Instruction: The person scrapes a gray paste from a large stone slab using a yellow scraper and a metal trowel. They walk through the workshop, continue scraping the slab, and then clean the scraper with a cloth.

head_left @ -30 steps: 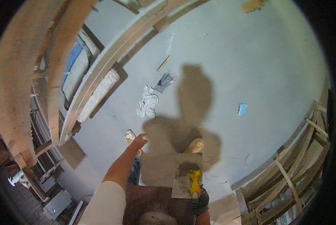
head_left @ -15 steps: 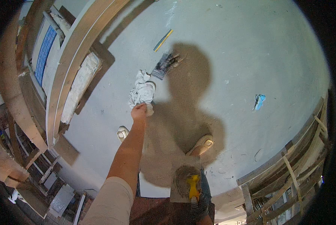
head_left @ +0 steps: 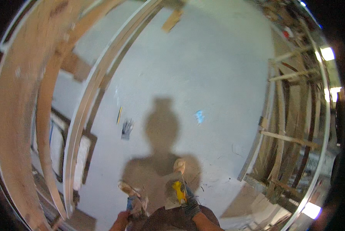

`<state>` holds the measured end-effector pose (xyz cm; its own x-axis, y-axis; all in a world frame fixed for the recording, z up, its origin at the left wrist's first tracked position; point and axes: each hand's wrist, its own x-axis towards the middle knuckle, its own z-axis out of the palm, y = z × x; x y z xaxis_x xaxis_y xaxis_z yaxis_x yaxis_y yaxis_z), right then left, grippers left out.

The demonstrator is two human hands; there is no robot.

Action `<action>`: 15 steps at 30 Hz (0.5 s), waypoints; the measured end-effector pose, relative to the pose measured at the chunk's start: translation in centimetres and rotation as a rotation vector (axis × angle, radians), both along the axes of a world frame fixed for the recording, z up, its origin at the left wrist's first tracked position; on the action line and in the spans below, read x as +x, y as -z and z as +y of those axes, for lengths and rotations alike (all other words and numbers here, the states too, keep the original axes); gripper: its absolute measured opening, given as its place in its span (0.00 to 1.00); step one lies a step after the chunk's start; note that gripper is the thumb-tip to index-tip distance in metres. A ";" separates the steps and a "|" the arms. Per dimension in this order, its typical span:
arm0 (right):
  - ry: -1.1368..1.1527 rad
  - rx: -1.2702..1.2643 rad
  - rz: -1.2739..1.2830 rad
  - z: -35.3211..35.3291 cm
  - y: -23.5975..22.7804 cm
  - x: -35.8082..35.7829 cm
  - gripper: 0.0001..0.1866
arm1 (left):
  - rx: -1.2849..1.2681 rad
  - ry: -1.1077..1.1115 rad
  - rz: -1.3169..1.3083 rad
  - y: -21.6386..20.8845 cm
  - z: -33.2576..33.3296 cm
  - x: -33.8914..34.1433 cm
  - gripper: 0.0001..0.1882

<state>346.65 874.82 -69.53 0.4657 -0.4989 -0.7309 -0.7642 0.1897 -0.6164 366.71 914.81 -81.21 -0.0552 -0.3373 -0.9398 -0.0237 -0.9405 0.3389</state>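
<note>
Head view: any change?

— Lifted white cloth [head_left: 142,204] off floor [head_left: 218,77]; now apparently bunched in left hand [head_left: 123,216], though blurred. Still gripping yellow-handled trowel [head_left: 178,189] in gloved right hand [head_left: 190,203].

— Consequence?

— Both hands occupied.

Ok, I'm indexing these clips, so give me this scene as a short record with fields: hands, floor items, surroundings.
left hand: bare, beside a blurred pale cloth; grip unclear
right hand: dark-gloved, gripping a yellow-handled flat tool
floor items: grey glove; thin yellow-and-dark strip, just beyond it; crumpled blue item, farther right
surroundings: long timber beams at left; wooden framework at right
shadow: person's own, on the pale floor
</note>
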 end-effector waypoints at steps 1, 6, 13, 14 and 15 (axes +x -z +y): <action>0.041 -0.014 -0.023 -0.4 -1.3 0.2 0.23 | -0.019 -0.068 0.060 -0.4 1.5 0.2 0.18; 0.167 -0.061 -0.139 -3.5 -6.3 0.0 0.23 | -0.580 0.119 -0.393 -28.2 -20.5 5.1 0.21; 0.244 -0.139 -0.249 -11.1 -14.5 -2.3 0.23 | -0.338 0.094 -0.409 -27.6 -40.7 10.6 0.20; 0.239 -0.152 -0.256 -12.0 -15.5 -3.4 0.23 | -0.346 0.104 -0.427 -29.0 -42.7 10.3 0.20; 0.223 -0.156 -0.246 -13.3 -15.9 -4.2 0.23 | -0.352 0.114 -0.433 -29.7 -45.4 10.8 0.20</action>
